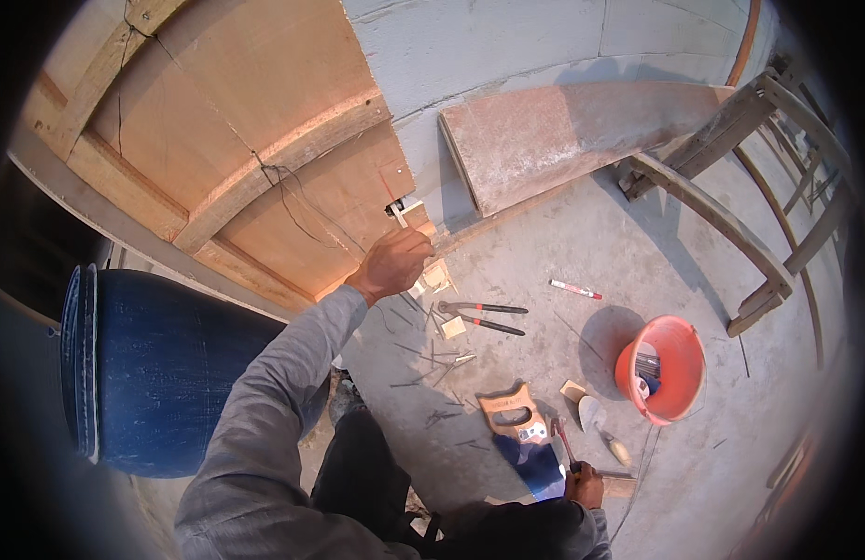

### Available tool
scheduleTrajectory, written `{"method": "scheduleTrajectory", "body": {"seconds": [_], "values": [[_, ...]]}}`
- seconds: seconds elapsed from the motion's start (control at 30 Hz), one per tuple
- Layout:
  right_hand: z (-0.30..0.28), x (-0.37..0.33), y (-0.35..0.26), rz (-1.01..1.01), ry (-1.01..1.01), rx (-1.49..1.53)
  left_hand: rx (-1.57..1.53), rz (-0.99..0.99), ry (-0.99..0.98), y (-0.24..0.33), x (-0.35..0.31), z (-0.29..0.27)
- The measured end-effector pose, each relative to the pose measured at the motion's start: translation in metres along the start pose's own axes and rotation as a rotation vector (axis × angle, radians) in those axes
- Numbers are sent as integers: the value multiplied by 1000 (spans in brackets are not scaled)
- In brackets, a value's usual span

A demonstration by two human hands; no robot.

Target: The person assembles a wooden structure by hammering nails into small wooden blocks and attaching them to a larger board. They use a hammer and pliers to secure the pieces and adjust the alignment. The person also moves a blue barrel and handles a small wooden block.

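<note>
My left hand (392, 265) reaches out to the lower right corner of a wooden panel (320, 191) with timber ribs. Its fingers are closed on a small pale wood strip (409, 209) beside a dark notch at the panel's edge. Low in the picture, my right hand (585, 486) grips a hammer (561, 439) with a reddish head end, and the fingers wrap its handle. Just left of the hammer lies a handsaw (515, 417) with a wooden grip and blue blade. Black-handled pincers (484, 317) rest on the floor below my left hand, among scattered nails (432, 359).
To the left stands a big blue drum (171, 373). An orange bucket (662, 371) holding small items sits at the right, with a trowel (604, 431) near it. A marker (575, 289) lies on the concrete. A board (582, 140) leans by the wall, next to a wooden frame (722, 215).
</note>
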State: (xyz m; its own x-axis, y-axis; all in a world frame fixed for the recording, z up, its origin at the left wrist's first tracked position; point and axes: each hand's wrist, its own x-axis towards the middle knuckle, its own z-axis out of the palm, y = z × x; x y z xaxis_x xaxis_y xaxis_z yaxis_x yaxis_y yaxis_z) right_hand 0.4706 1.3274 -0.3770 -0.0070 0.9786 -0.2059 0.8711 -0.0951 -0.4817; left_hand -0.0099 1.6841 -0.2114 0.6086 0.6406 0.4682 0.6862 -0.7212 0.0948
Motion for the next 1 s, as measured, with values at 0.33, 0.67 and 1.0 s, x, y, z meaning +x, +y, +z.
{"method": "scheduleTrajectory", "body": {"seconds": [0.33,0.67,1.0], "values": [[12,-17,15,225,-80,27,428,-92,463,5,139,-141],[-32,3,-3,183,-185,114,1211,-427,426,-113,184,-164],[-29,37,31,130,-349,95,1181,-313,552,-107,161,-151]]}}
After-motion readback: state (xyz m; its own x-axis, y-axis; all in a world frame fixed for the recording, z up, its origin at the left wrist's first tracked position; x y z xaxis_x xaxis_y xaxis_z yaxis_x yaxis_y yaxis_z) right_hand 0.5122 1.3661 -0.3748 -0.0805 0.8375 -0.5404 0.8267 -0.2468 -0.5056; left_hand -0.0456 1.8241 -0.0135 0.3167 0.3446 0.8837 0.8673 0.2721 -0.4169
